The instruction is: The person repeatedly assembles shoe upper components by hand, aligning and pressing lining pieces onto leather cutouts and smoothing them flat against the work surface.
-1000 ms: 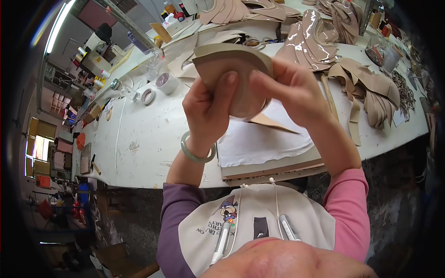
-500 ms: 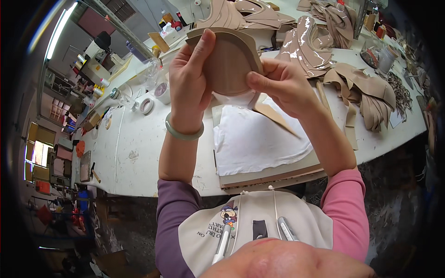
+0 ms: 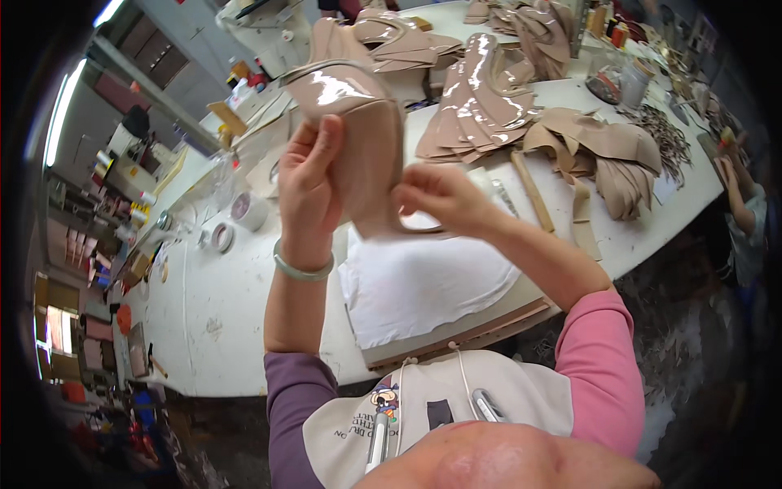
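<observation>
A beige leather shoe upper (image 3: 368,155), with a shiny patent panel at its top, is held up above the table. My left hand (image 3: 309,175) grips its left side, thumb on the near face and fingers behind. At the lower right edge of the upper, my right hand (image 3: 444,196) is closed with its fingers curled against it; motion blurs this edge, and the fingertips are partly hidden. Below both hands lies a white cloth (image 3: 428,285), spread over a flat board (image 3: 456,338) at the table's front edge.
Stacked shiny beige pieces (image 3: 472,110) and a pile of matte ones (image 3: 599,147) lie right of my hands. Between them and the cloth is a wooden stick (image 3: 533,192). A tape roll (image 3: 221,236) sits left. Another person (image 3: 743,213) is at the far right.
The shoe upper has turned, so its shiny panel now shows at the top. My right hand has moved down and left along its edge. The whole view has shifted.
</observation>
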Action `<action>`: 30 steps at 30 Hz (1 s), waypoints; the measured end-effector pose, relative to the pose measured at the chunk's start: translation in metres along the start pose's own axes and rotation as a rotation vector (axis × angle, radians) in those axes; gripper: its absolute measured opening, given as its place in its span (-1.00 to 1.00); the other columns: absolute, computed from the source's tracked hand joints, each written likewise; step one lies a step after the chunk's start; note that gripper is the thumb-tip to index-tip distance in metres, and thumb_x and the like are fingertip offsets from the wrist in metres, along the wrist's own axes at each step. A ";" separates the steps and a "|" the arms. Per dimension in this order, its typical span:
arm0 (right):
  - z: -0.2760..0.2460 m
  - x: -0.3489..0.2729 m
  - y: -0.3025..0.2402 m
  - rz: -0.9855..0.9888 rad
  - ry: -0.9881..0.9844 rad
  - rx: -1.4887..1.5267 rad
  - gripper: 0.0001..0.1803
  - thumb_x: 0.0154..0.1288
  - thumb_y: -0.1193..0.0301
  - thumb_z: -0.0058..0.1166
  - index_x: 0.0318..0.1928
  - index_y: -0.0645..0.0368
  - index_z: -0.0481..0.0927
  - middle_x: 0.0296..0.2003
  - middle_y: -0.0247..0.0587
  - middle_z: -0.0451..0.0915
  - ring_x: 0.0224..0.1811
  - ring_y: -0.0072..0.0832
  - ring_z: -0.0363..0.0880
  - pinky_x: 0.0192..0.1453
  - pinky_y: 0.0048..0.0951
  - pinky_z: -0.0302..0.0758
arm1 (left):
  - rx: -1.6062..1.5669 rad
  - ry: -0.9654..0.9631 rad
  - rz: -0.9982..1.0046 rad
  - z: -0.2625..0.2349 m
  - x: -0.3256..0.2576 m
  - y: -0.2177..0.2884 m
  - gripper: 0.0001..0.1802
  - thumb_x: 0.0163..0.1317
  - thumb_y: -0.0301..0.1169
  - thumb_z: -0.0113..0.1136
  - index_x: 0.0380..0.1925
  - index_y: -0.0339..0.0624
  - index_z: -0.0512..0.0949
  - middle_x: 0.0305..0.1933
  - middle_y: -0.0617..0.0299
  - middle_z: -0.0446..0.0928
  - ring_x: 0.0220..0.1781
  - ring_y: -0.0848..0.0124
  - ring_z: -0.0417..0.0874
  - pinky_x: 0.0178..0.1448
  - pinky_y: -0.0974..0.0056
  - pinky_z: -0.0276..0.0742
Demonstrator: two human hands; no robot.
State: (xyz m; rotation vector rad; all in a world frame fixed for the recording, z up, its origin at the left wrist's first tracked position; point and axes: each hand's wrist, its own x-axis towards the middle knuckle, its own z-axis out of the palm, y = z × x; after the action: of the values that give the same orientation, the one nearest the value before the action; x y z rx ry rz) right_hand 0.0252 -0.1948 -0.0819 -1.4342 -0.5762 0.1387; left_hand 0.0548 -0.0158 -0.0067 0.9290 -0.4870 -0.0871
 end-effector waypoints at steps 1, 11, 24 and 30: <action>-0.001 -0.005 0.005 0.029 0.036 -0.132 -0.78 0.40 0.36 0.00 -0.12 0.28 0.50 -0.31 -0.33 0.59 -0.28 -0.63 0.53 -0.14 -0.54 0.49 | -0.018 -0.018 -0.004 0.006 0.006 -0.003 -0.76 0.32 -0.37 0.11 -0.10 -0.27 0.51 -0.12 0.13 0.60 -0.12 0.40 0.64 -0.03 0.32 0.60; -0.091 0.090 -0.017 -0.589 0.813 -1.153 -0.82 0.27 0.28 0.04 -0.25 0.10 0.56 -0.57 -0.05 0.57 -0.55 -0.14 0.59 -0.48 -0.22 0.47 | 0.546 -0.086 0.094 0.028 0.142 0.043 -0.18 0.30 0.22 -0.18 0.29 -0.25 0.20 0.25 0.12 0.35 0.37 0.39 0.22 0.35 0.12 0.14; -0.322 0.159 0.143 0.639 0.662 -1.457 -0.45 0.37 0.02 -0.22 0.02 0.26 0.49 0.00 0.18 0.53 0.09 0.04 0.49 0.14 0.02 0.38 | 1.578 0.066 -0.566 -0.267 0.023 -0.006 -0.46 0.26 -0.04 0.12 0.04 -0.25 0.51 -0.01 0.07 0.58 0.07 0.29 0.54 0.17 0.26 0.38; -0.287 0.139 0.073 0.502 0.560 -1.734 -0.41 0.35 -0.06 -0.20 0.10 0.16 0.45 -0.01 -0.03 0.54 0.12 -0.04 0.45 0.16 -0.13 0.37 | 1.492 0.211 -0.626 -0.299 0.042 -0.034 -0.40 0.23 0.10 0.08 -0.15 -0.31 0.60 -0.20 -0.01 0.61 -0.16 0.25 0.62 -0.06 0.22 0.49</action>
State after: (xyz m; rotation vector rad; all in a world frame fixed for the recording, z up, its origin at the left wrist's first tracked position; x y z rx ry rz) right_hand 0.2922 -0.3798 -0.1191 -3.1101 0.3546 -0.5031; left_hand 0.2277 0.1760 -0.1674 2.5086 0.0493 -0.1945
